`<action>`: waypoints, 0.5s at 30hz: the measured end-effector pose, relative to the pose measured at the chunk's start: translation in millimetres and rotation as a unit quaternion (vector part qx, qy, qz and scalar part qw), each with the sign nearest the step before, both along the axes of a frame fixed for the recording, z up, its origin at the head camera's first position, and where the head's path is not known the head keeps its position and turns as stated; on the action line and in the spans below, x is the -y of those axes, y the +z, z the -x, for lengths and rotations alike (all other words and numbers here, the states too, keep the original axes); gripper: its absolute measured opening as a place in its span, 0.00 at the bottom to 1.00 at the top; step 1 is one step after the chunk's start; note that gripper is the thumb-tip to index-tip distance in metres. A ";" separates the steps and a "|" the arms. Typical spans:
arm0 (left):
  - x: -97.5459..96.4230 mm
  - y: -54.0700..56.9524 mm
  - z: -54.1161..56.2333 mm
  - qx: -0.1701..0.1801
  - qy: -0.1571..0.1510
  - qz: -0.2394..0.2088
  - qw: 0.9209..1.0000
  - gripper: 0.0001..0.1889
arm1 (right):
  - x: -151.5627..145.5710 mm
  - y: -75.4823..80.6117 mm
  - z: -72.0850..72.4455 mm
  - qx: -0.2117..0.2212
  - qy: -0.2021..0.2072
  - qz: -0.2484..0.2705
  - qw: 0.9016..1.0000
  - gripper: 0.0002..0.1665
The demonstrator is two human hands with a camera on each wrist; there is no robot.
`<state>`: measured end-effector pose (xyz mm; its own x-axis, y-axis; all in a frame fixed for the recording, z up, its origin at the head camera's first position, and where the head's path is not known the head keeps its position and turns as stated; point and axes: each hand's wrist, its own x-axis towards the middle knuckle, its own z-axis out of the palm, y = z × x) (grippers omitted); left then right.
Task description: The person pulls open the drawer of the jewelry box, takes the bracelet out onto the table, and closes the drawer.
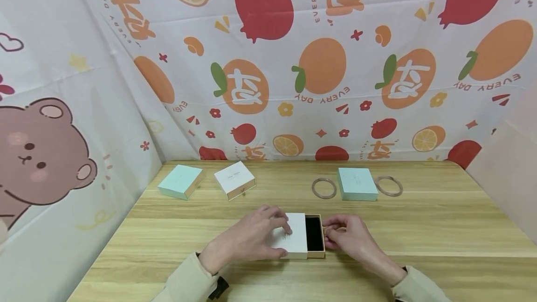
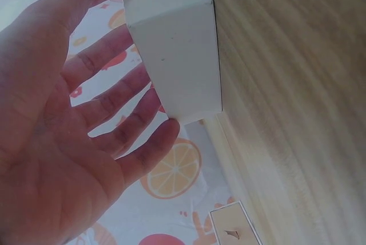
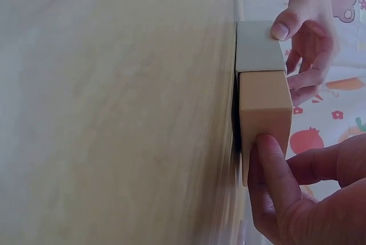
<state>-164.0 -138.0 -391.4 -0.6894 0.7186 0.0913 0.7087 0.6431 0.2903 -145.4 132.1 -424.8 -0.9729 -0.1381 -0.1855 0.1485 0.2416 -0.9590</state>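
Note:
A white slide-out gift box (image 1: 299, 239) lies on the table in front of me, its tan drawer (image 1: 316, 254) partly out to the right and showing a black lining (image 1: 314, 234). My left hand (image 1: 251, 236) holds the white sleeve, thumb at the near edge and fingers spread across the top toward the far edge. In the left wrist view the sleeve's plain end (image 2: 180, 62) faces the palm. At the drawer's right end, my right hand (image 1: 350, 236) pinches with bent fingers, one fingertip (image 3: 267, 142) against the end face. Any pull tab there is hidden by the fingers.
Behind the hands stand a mint box (image 1: 180, 181) and another white box (image 1: 235, 179) at left. Farther right, a second mint box (image 1: 357, 183) sits between two brownish rings (image 1: 324, 188), (image 1: 389, 186). A fruit-print cloth (image 1: 285, 120) hangs along the wooden table's back edge.

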 end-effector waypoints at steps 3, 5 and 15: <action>0.0 0.0 0.0 0.001 0.001 0.000 1.000 0.16 | 0.6 0.0 0.1 0.000 0.002 0.003 1.000 0.14; 0.0 0.0 0.1 0.001 0.001 0.001 1.000 0.16 | 1.0 -0.2 0.2 0.000 0.003 0.003 1.000 0.14; 0.1 -1.0 -0.2 0.000 0.003 -0.001 1.000 0.16 | 2.7 -0.2 1.3 -0.001 0.003 -0.006 1.000 0.15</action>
